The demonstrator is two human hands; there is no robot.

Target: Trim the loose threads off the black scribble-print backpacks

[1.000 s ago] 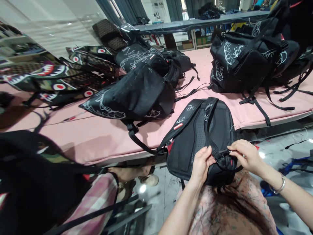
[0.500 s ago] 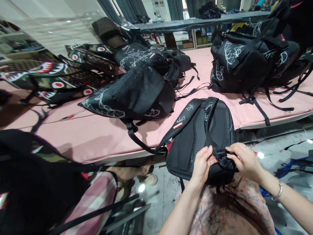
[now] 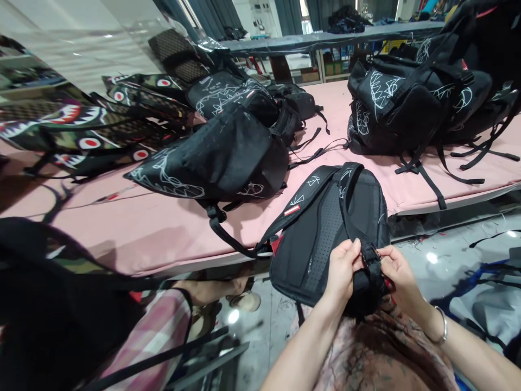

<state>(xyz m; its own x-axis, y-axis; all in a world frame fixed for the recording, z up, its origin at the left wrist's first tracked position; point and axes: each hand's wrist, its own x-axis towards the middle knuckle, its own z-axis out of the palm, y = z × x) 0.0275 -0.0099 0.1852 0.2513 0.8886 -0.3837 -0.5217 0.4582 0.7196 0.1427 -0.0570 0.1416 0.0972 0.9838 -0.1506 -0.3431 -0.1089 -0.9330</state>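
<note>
Pinching the strap buckle (image 3: 369, 254) between them, my left hand (image 3: 342, 271) and right hand (image 3: 402, 274) work at the right of the black backpack (image 3: 303, 255), by the near edge of the pink table (image 3: 163, 233). My right has shifted lower, leaving the buckle more exposed for handling.

The left grip (image 3: 341, 267) and right grip (image 3: 401, 273) hide parts of the strap (image 3: 370, 253), and the fitting on it is too small to tell. The left edge cuts off the camo bag (image 3: 81, 129), smeared there; the bottom edge crops the plaid cloth (image 3: 150, 331), the right edge the desk (image 3: 171, 228).
</note>
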